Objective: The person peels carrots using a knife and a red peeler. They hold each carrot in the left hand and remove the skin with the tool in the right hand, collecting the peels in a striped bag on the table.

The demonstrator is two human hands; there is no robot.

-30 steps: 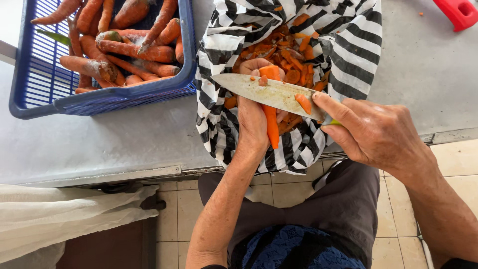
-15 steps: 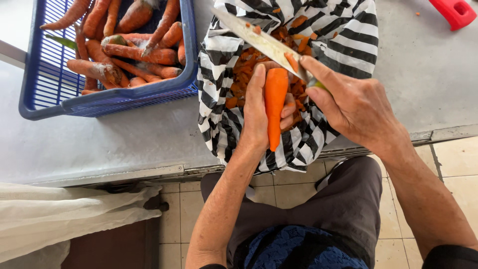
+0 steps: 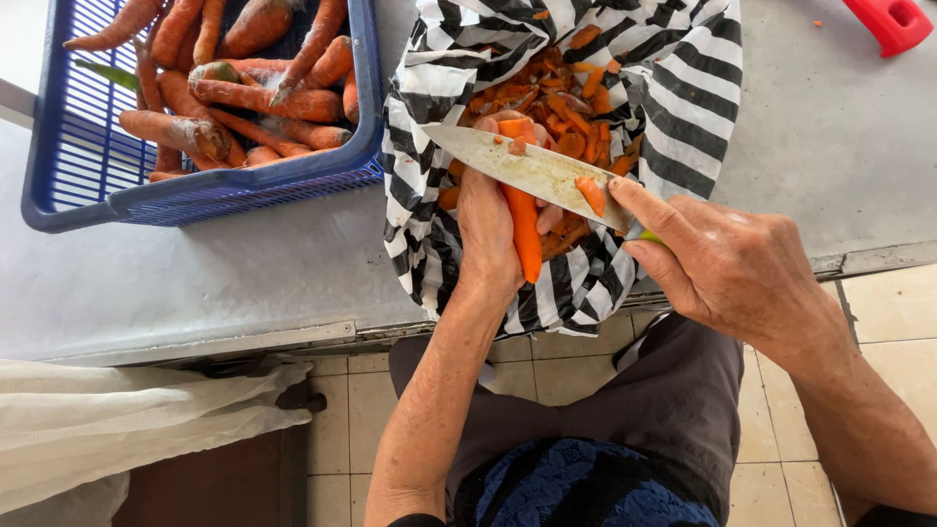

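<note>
Left hand [image 3: 488, 234] reaches forward, palm up with fingers curled closed, while right hand [image 3: 727, 263] clenches knuckles-up beside it.

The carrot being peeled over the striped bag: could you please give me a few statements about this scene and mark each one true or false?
1. The left hand holds a carrot over the black-and-white striped bag. True.
2. The right hand holds a knife whose blade lies across the carrot. True.
3. The blue basket holds only potatoes. False: it holds unpeeled carrots.
4. The striped bag is empty. False: orange carrot peelings lie inside it.
5. A red object sits at the table's top right corner. True.
</note>
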